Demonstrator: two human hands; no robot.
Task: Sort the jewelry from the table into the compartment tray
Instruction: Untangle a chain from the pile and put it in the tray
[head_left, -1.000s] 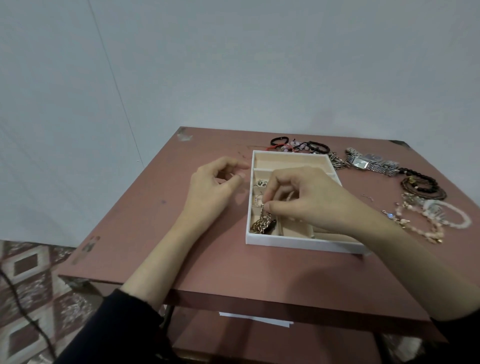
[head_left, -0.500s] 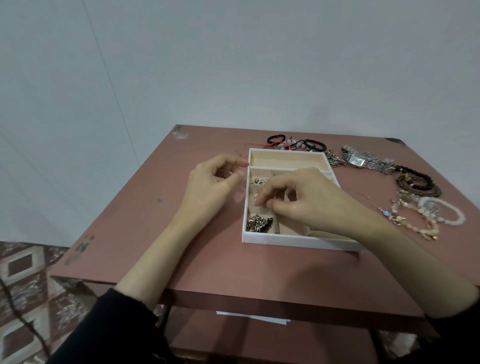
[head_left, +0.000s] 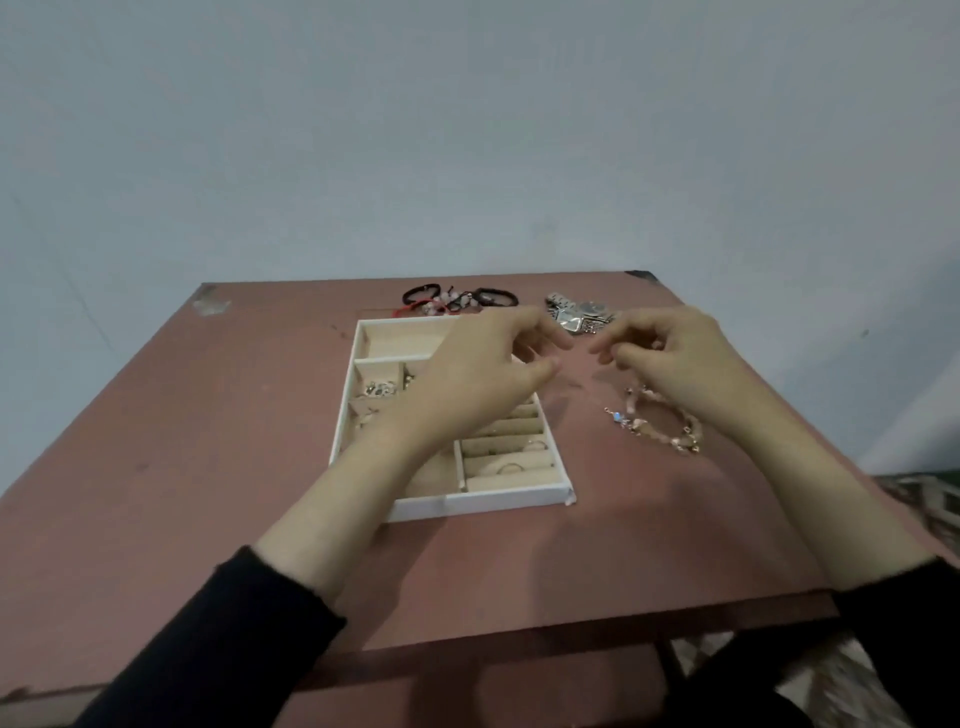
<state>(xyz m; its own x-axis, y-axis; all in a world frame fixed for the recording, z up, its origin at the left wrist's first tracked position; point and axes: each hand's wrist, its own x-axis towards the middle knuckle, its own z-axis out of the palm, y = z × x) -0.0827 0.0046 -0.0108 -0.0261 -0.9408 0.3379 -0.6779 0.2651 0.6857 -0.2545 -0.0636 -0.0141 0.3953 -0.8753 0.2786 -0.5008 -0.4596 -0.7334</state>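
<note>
The white compartment tray (head_left: 498, 501) with beige lining lies mid-table. Small silver pieces (head_left: 382, 388) sit in its left compartments and rings (head_left: 535, 446) rest on the ring rolls at its right. My left hand (head_left: 488, 369) hovers over the tray's middle with loosely curled fingers and holds nothing I can see. My right hand (head_left: 670, 358) hovers just right of the tray, thumb and forefinger pointing left, also holding nothing. A pink bead bracelet (head_left: 670, 436) lies under my right wrist. A thin chain (head_left: 587, 396) lies on the table between my hands.
A silver watch (head_left: 582, 317) lies beyond my fingertips, and black and red bands (head_left: 457, 300) lie at the table's far edge behind the tray. My left forearm hides the tray's front-left compartments. A patterned floor (head_left: 924, 499) shows past the table's right edge.
My right hand left the tray's front-left compartment, leaving the gold chain there, and moved right of the tray. My left hand moved from the tray's left side to over it. The view shifted.
</note>
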